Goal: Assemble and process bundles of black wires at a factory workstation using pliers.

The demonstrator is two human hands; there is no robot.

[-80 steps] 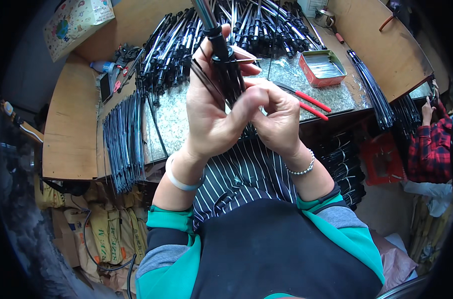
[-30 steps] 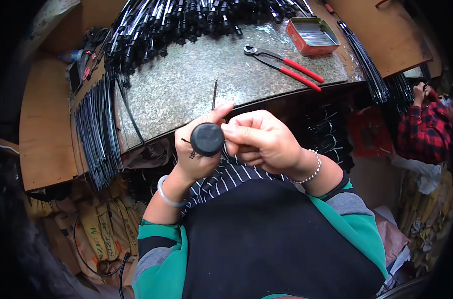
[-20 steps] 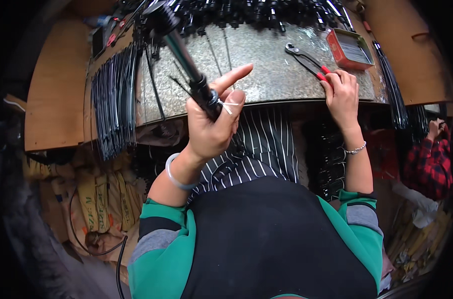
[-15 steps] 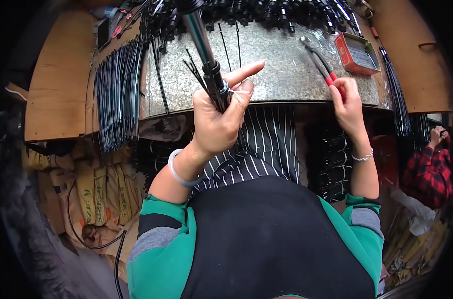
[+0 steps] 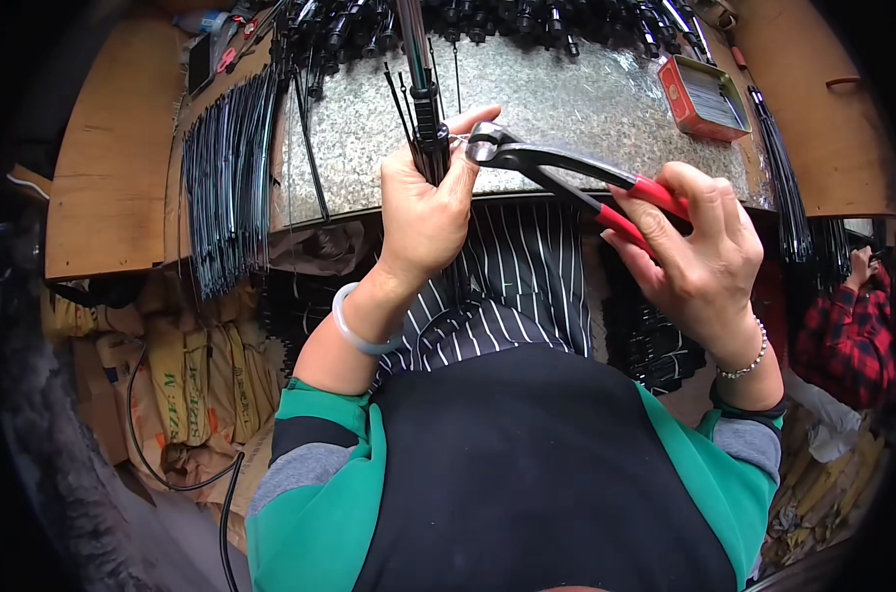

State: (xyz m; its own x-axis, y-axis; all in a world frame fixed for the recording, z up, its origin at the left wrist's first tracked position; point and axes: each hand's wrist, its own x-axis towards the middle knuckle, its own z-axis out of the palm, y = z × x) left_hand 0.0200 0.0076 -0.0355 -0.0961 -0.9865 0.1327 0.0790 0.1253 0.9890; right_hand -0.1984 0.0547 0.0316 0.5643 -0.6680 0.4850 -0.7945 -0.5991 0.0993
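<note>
My left hand (image 5: 423,217) is closed around the lower end of a black umbrella shaft (image 5: 427,123), which stands up and away from me over the table edge. Thin black ribs (image 5: 400,104) stick up beside the shaft. A bit of thin pale wire (image 5: 458,138) shows at its right side. My right hand (image 5: 699,261) grips pincers (image 5: 566,158) by their red handles, which are spread apart. The pincers' head is at the wire, close beside my left thumb; whether the jaws bite on the wire I cannot tell.
Many black umbrella shafts (image 5: 448,25) lie heaped along the table's (image 5: 556,109) far side. Bundled black ribs (image 5: 226,183) hang over its left edge, others (image 5: 781,178) at the right. A red tin (image 5: 709,126) holds thin wire pieces. A co-worker's checked sleeve (image 5: 842,326) shows far right.
My right hand has brought the pincers from the right of the table leftward to the wire beside my left hand, and their handles have spread. The shaft has tilted more upright.
</note>
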